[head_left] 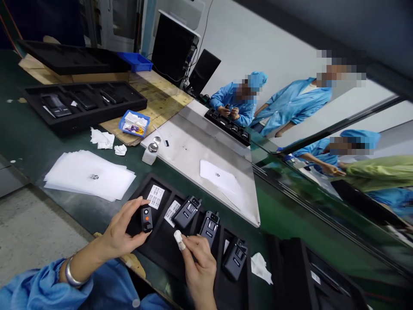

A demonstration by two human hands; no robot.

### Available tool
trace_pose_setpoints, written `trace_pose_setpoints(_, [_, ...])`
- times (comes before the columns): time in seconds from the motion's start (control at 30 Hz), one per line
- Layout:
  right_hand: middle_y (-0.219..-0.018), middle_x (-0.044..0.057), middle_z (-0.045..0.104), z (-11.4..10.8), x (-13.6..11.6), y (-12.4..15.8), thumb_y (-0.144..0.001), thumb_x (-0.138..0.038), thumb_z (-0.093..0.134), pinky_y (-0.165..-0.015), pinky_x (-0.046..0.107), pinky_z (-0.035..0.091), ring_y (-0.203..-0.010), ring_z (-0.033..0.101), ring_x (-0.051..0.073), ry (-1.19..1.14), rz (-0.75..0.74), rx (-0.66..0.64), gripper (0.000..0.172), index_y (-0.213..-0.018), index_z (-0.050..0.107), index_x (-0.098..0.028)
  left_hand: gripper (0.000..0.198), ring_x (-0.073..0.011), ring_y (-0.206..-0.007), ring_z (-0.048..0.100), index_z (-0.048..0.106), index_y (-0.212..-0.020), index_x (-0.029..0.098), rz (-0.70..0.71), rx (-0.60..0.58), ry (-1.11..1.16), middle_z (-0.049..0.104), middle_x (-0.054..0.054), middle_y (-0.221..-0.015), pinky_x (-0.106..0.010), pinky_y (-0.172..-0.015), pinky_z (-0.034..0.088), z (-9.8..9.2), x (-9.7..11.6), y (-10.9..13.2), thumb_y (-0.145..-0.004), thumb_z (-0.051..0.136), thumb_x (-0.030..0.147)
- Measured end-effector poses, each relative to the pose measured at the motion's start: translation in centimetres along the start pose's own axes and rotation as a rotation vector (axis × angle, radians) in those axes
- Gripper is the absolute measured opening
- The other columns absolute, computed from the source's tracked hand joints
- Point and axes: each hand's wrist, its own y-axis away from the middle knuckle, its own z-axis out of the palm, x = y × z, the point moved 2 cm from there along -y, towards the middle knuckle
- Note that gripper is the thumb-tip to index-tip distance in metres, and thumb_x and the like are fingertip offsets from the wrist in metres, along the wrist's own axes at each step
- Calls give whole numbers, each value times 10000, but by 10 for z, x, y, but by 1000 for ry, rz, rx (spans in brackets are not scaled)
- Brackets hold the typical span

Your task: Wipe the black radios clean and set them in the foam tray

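My left hand (124, 228) grips a small black handheld device (147, 218) between thumb and fingers, its end with an orange button facing me. In my right hand (200, 262) a crumpled white wipe (178, 239) is pinched at the fingertips, apart from the device. Below both hands lies a black foam tray (164, 254). Similar black devices with clips rest in its slots: one device (187, 212) beside a label sheet (172, 212), a middle device (209, 227) partly behind my right hand, and a right-hand device (235, 259). Another label sheet (156, 196) lies in the left slot.
A stack of white sheets (90, 174) lies left, near crumpled wipes (102, 138). A pump bottle (150, 153) stands beside a blue bin (134, 124). Another device tray (87, 107) sits at back left. Foam trays (309, 275) stand right. Co-workers (237, 99) work across the bench.
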Motion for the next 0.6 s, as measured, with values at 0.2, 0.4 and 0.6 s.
trace_pose_setpoints(0.2, [-836, 28, 674, 5, 3, 6, -918, -193, 631, -791, 401, 523, -793, 633, 190, 15, 23, 9, 218, -1064, 756, -298, 903, -296, -1227, 582, 220, -1559, 274, -15, -24, -39, 593, -151, -1325, -505, -1000, 539, -1, 0, -1, -812, 703, 117])
trace_pose_setpoints(0.4, [-821, 23, 670, -3, 9, 19, -919, -181, 625, -851, 437, 509, -774, 635, 188, 36, 26, 85, 225, -1070, 750, -292, 865, -273, -1190, 600, 260, -1549, 267, -6, -14, -165, 604, -118, -1300, -427, -987, 548, -1, 4, -16, -819, 715, 171])
trace_pose_setpoints(0.6, [-817, 18, 657, -24, 20, 32, -925, -156, 613, -697, 323, 525, -761, 629, 169, 45, 63, 221, 245, -1090, 739, -286, 801, -346, -1002, 673, 302, -1529, 172, -207, -155, -538, 612, -145, -1192, -508, -849, 584, 31, -18, -82, -838, 673, 337])
